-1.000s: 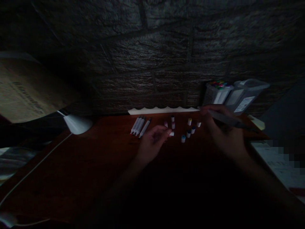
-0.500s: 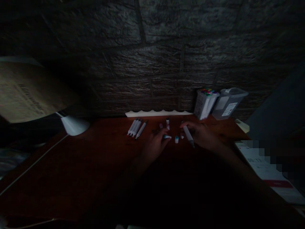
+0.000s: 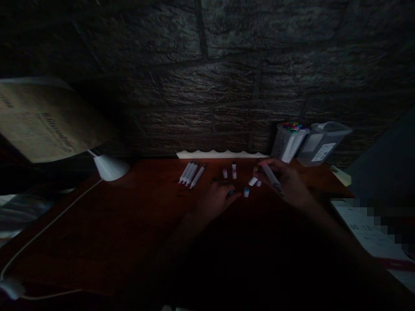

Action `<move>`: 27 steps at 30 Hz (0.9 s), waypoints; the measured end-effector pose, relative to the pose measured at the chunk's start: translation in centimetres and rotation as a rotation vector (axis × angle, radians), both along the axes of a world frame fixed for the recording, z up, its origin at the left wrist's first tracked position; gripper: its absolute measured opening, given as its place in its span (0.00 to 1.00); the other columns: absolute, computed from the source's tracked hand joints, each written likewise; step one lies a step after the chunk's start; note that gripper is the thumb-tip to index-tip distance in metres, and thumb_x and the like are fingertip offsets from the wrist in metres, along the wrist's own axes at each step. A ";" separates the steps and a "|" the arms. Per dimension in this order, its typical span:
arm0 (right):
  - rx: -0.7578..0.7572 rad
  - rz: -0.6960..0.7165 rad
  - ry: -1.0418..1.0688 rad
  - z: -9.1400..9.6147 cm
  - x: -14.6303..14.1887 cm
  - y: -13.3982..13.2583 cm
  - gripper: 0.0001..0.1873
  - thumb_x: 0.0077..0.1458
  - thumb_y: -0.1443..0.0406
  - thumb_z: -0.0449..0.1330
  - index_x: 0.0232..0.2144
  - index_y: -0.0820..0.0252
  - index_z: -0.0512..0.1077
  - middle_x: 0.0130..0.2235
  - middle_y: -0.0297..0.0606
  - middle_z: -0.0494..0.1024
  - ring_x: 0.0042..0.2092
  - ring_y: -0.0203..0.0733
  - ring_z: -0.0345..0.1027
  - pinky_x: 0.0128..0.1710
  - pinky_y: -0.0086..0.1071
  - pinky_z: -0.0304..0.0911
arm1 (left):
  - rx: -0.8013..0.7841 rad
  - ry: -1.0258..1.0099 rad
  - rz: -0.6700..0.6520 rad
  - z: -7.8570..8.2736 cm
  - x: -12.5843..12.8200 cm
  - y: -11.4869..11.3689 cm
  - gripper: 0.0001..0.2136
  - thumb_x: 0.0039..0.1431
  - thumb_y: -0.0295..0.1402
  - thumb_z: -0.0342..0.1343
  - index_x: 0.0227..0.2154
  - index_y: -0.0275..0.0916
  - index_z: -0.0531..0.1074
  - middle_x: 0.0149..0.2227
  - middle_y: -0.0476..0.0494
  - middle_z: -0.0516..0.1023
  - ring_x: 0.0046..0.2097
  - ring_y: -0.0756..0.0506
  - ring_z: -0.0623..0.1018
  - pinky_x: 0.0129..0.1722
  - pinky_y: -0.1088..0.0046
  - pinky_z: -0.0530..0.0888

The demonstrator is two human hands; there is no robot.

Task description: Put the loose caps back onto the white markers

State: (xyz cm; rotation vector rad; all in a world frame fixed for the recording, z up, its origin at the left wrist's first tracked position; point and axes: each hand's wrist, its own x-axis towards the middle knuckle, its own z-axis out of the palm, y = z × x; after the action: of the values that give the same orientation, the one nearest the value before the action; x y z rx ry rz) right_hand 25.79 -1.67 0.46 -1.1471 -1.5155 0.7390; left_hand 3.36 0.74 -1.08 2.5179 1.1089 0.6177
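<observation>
The scene is very dark. My right hand (image 3: 292, 183) grips a white marker (image 3: 272, 177) that slants down to a dark tip at its lower right. My left hand (image 3: 212, 201) is low over the table, its thumb and fingers around a blue-ended marker cap (image 3: 230, 192), mostly hidden. Between the hands a teal-topped cap (image 3: 246, 192) stands upright. Two pink-topped caps (image 3: 234, 174) and a dark-topped cap (image 3: 234, 165) are farther back. White caps (image 3: 253, 181) and a yellow-ended one (image 3: 256, 169) lie beside my right fingers. Several white markers (image 3: 189, 172) lie side by side to the left.
At the wall stand a case packed with markers (image 3: 288, 142) and a clear plastic box (image 3: 319, 147). A white scalloped strip (image 3: 223, 154) runs along the wall. On the left is a lamp (image 3: 110, 167) with a cord; printed paper (image 3: 363, 233) lies at the right.
The view has shifted slightly left. My right hand has drawn a little away from the caps, showing more of them. The left hand's cap now shows less of its white body.
</observation>
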 end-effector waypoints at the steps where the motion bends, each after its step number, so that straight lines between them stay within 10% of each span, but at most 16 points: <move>1: 0.014 0.005 0.016 0.1 -0.1 -0.1 0.22 0.47 0.55 0.67 0.42 0.58 0.68 0.32 0.35 0.76 0.34 0.41 0.73 0.33 0.34 0.68 | -0.031 -0.026 0.009 -0.3 0.0 0.2 0.11 0.60 0.41 0.54 0.35 0.42 0.77 0.34 0.42 0.79 0.38 0.41 0.77 0.42 0.64 0.70; 8: 0.023 0.018 0.105 1.6 -1.3 -1.0 0.20 0.47 0.57 0.67 0.41 0.56 0.68 0.28 0.29 0.73 0.29 0.36 0.70 0.28 0.30 0.65 | -0.031 -0.111 0.126 0.7 -0.6 -0.4 0.26 0.54 0.49 0.58 0.54 0.43 0.69 0.35 0.43 0.78 0.35 0.42 0.76 0.37 0.65 0.70; 17: 0.044 0.045 0.175 0.8 -4.7 -2.2 0.19 0.47 0.58 0.68 0.40 0.54 0.69 0.31 0.30 0.76 0.28 0.36 0.71 0.28 0.31 0.68 | 0.003 -0.381 -0.018 2.2 -0.1 -2.4 0.10 0.60 0.37 0.56 0.42 0.43 0.76 0.41 0.44 0.81 0.41 0.44 0.77 0.44 0.67 0.71; 27: 0.124 -0.275 0.104 2.6 -4.5 -2.8 0.16 0.58 0.54 0.57 0.42 0.56 0.75 0.38 0.40 0.80 0.35 0.41 0.75 0.33 0.36 0.72 | -0.650 -0.967 0.038 2.2 -0.4 -1.4 0.15 0.55 0.36 0.60 0.46 0.40 0.72 0.37 0.46 0.78 0.35 0.50 0.76 0.33 0.75 0.72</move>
State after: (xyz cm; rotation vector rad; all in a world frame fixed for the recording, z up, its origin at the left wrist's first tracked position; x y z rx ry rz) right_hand 21.32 -4.46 3.08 -1.1759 -1.2671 0.5028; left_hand 2.97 -0.68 1.14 1.3594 0.7796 1.0913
